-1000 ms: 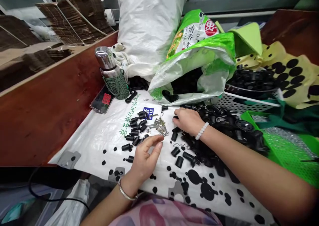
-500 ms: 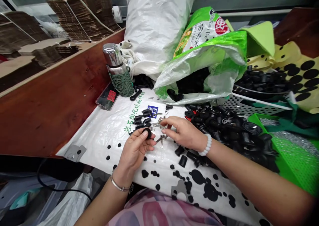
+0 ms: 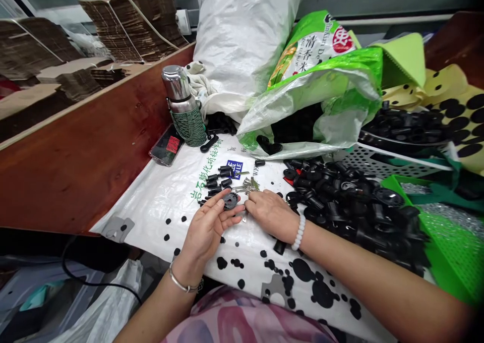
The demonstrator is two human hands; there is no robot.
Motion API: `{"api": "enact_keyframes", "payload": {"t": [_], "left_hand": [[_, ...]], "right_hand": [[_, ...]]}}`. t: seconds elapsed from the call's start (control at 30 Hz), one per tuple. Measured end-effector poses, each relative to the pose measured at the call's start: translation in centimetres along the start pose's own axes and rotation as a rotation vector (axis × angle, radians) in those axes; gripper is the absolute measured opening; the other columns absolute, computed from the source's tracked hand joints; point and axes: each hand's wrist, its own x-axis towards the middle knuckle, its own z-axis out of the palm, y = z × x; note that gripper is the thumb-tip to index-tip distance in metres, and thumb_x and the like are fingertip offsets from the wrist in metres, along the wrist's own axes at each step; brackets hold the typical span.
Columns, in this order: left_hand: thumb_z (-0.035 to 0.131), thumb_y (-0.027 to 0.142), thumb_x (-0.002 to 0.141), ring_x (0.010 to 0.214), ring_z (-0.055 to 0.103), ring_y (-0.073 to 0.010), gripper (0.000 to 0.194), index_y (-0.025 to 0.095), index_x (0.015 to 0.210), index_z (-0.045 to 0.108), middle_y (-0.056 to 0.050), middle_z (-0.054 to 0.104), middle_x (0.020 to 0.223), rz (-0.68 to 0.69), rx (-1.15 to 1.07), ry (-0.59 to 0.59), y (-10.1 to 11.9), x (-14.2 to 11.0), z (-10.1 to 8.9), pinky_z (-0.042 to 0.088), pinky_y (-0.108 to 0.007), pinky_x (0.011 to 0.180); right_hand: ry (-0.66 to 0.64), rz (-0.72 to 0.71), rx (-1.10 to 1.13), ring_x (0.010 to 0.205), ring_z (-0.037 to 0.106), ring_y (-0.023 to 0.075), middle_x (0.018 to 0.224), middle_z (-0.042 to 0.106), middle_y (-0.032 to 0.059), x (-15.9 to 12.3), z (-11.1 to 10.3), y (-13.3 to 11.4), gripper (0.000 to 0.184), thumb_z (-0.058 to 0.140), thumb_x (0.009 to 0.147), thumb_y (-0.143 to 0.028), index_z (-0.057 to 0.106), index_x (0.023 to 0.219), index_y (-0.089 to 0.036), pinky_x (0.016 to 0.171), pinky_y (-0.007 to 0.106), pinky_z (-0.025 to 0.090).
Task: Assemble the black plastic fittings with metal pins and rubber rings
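My left hand point(image 3: 207, 226) pinches a round black plastic disc point(image 3: 230, 201) between thumb and fingers; its face with small holes is turned up toward me. Close beside it, my right hand point(image 3: 270, 213) has its fingers closed together, and what they hold, if anything, is hidden. Just beyond the fingertips lies a small pile of thin metal strips point(image 3: 249, 184). Short black cylindrical parts point(image 3: 214, 184) lie in loose rows to the left of that pile, on the white woven sheet point(image 3: 151, 196).
A large heap of black plastic parts point(image 3: 336, 191) is right of my right hand. Beyond it stand a green basket point(image 3: 449, 262) and an open green-white bag point(image 3: 321, 70). A thermos point(image 3: 183, 106) and a phone point(image 3: 167, 146) sit by the wooden side board point(image 3: 94, 146).
The disc in my left hand has turned so that its holed face shows. My right hand has shifted slightly down and left, its fingers closing from a looser pose.
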Motion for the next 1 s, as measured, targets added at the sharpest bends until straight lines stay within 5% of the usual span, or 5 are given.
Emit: {"api": "enact_keyframes", "payload": {"t": [0.27, 0.53, 0.7, 1.0], "left_hand": [[0.052, 0.017, 0.084, 0.089, 0.066, -0.022, 0.029, 0.01, 0.112, 0.056, -0.015, 0.063, 0.108, -0.066, -0.024, 0.004, 0.1, -0.2, 0.0, 0.055, -0.025, 0.067], [0.056, 0.021, 0.082, 0.09, 0.066, -0.0232, 0.031, 0.011, 0.111, 0.057, -0.015, 0.064, 0.108, -0.048, -0.035, 0.002, 0.0, -0.3, 0.0, 0.055, -0.026, 0.067], [0.057, 0.02, 0.082, 0.089, 0.066, -0.022, 0.029, 0.012, 0.11, 0.058, -0.013, 0.066, 0.104, -0.04, -0.018, -0.034, -0.5, -0.3, 0.3, 0.055, -0.025, 0.067], [0.064, 0.021, 0.076, 0.09, 0.065, -0.0217, 0.038, 0.015, 0.113, 0.059, -0.009, 0.065, 0.107, 0.012, 0.17, -0.038, -1.0, -0.8, 0.9, 0.056, -0.026, 0.068]], "right_hand": [[0.087, 0.092, 0.095, 0.064, 0.054, 0.0164, 0.075, 0.059, 0.0068, -0.2, -0.1, 0.3, 0.013, 0.044, 0.081, -0.008, 0.055, 0.076, -0.015, 0.057, 0.027, 0.037], [0.396, 0.219, 0.332, 0.054, 0.049, 0.0105, 0.073, 0.056, 0.0026, -1.5, -2.0, 1.5, 0.011, 0.041, 0.079, -0.01, 0.049, 0.081, -0.017, 0.054, 0.023, 0.04], [0.481, 0.106, 0.4, 0.062, 0.052, 0.0112, 0.074, 0.055, 0.0035, -2.0, -2.7, 0.1, 0.012, 0.039, 0.083, -0.013, 0.051, 0.082, -0.016, 0.057, 0.022, 0.043], [0.488, -0.03, 0.151, 0.065, 0.052, 0.0162, 0.074, 0.057, 0.0079, -2.4, -2.8, -1.1, 0.023, 0.037, 0.086, -0.013, 0.058, 0.077, -0.015, 0.057, 0.027, 0.04]]}}
